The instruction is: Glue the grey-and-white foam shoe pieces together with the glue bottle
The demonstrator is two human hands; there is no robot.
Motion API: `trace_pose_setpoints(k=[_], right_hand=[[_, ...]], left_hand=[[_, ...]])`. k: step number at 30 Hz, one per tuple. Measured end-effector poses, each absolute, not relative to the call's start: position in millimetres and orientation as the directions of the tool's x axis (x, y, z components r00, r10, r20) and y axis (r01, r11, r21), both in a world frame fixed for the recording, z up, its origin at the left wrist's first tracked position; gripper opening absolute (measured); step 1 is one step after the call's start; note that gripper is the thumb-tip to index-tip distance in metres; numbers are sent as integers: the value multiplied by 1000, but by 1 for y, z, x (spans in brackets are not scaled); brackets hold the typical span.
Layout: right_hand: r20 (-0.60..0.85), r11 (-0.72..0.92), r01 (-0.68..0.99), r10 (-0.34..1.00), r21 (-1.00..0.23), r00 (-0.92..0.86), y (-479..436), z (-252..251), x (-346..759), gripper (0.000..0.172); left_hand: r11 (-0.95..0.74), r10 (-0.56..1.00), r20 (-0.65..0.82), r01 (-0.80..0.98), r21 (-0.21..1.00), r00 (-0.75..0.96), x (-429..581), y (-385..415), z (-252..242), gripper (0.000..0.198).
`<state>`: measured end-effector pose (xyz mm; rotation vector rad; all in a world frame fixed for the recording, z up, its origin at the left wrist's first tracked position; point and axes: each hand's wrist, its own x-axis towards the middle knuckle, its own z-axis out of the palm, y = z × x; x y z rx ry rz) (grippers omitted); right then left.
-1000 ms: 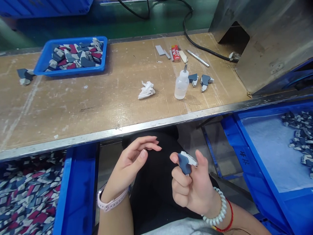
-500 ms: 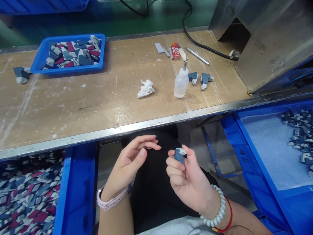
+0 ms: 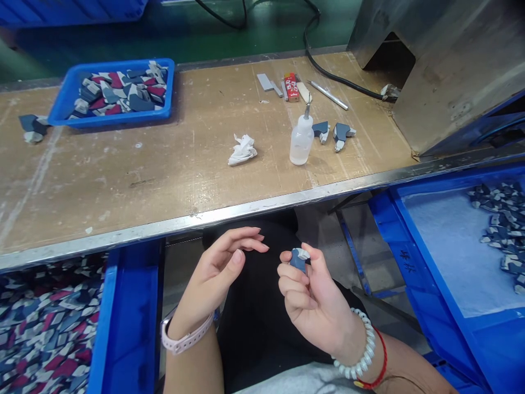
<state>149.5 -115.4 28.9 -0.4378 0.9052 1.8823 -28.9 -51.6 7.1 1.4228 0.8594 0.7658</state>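
Thumb and fingertips of the right hand (image 3: 314,303) pressed together in a firm pinch on a small slate-blue moulded piece with a white edge (image 3: 298,260), the piece sitting between them above a lap in black clothing, below the table edge. Left hand (image 3: 215,273) just beside it, fingers loosely spread and curved, nothing between them, no contact with the piece. Pale pink watch strap (image 3: 186,339) on the left wrist; white beaded bracelet (image 3: 356,347) and thin red cord (image 3: 379,364) on the right wrist. Lower left, a blue plastic crate (image 3: 127,323) heaped with blue, white and crimson pieces. Lower right, a blue plastic crate (image 3: 426,273) lined with pale padding, blue-and-white pieces at its far side. Beyond, on a worn tan workbench with a steel edge (image 3: 123,186), a clear plastic squeeze bottle with a metal nozzle (image 3: 301,142), a crumpled white tissue (image 3: 241,150), two slate-blue moulded pieces (image 3: 332,132) and a shallow blue plastic tray of mixed pieces (image 3: 170,87).
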Motion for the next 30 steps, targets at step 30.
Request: trace_pose_setpoints(k=[30], right_hand=[[-617, -294, -892, 646, 343, -450, -117, 26, 147, 19]], left_hand=[[5, 863, -38, 65, 998, 504, -28, -51, 6, 29]])
